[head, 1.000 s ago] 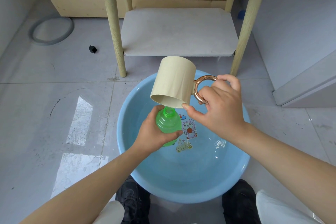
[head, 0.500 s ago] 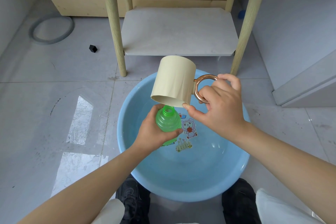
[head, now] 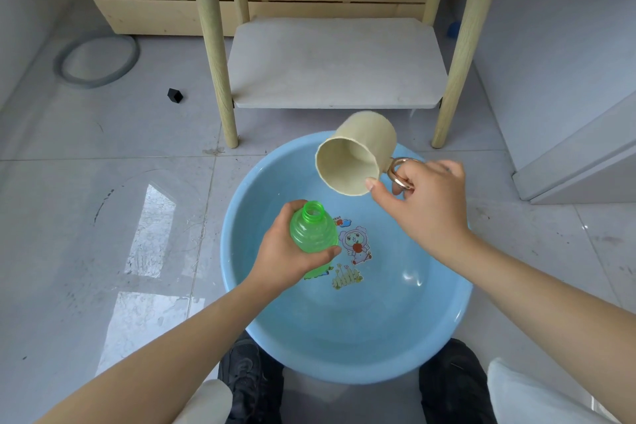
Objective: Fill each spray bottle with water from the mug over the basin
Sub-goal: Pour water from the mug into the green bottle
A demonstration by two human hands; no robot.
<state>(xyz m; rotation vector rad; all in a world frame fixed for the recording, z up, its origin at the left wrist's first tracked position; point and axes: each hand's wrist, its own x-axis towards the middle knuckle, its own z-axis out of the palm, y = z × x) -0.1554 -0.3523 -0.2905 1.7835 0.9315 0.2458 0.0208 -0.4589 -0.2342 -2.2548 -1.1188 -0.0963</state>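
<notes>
A person crouches over a light blue basin point(head: 241, 286) on a grey tiled floor point(head: 103, 183), both bare arms reaching in from the bottom of the head view. The left hand point(head: 285, 251) grips a green translucent spray bottle point(head: 313, 229) around its ribbed body, fingers point(head: 292, 208) curled behind it and the thumb pressed across the front; the bottle stands roughly upright above the left half of the basin, its threaded neck open and uncapped, rising just clear of the hand. The right hand point(head: 423, 203) holds a cream mug point(head: 358, 157) by its copper-coloured ring handle point(head: 399, 174), fingers hooked through and around the ring, the thumb tip touching the mug's lower rim. The mug is tipped on its side with its mouth turned toward the camera and slightly left, above and to the right of the bottle's neck and apart from it; its inside shows pale, and no water can be made out in it. A cartoon sticker point(head: 356, 244) lies on the basin's floor beneath shallow clear water, just right of the bottle. Beyond the basin stands a table point(head: 213, 55) with pale wooden legs and a grey lower shelf point(head: 334, 62). A small black block point(head: 175, 95) and a grey ring point(head: 96, 59) lie on the floor to the left. Dark shoes point(head: 251, 382) flank the near rim.
</notes>
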